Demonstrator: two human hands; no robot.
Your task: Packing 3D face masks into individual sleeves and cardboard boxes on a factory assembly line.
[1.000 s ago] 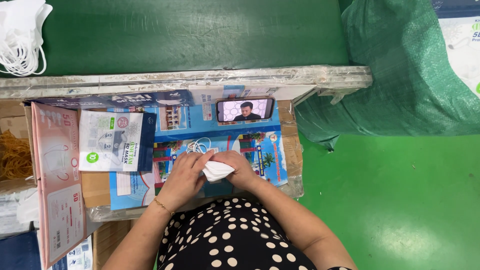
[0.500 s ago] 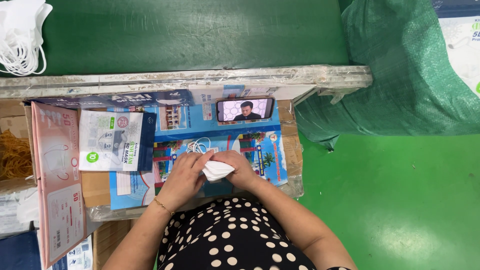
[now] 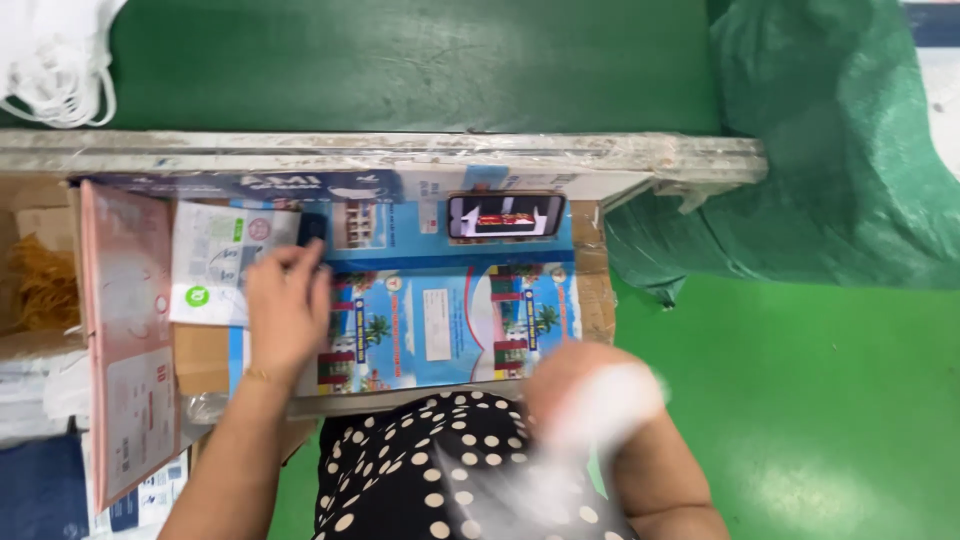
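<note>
At the table point(image 3: 400, 150), left hand point(image 3: 285, 310) spreads open on a packet stack point(image 3: 215, 262); right hand point(image 3: 590, 385), blurred, grips something white.

- Narrow desk point(image 3: 400, 152), worn pale far edge running left to right, top covered by a blue printed sheet point(image 3: 450, 320).
- On the blue sheet, far side: a phone point(image 3: 505, 215) lying flat, screen lit.
- Left of the phone: a white packet with green marks point(image 3: 215, 260), flat on the desk top, far-left part.
- At the left end: a pink flat carton point(image 3: 125, 340), lengthwise from far to near.
- Below and around the desk: green floor point(image 3: 800, 420), with a green woven sack point(image 3: 840, 150) at the right end, against the desk corner.
- Far left on the floor: a heap of white masks point(image 3: 50, 60).
</note>
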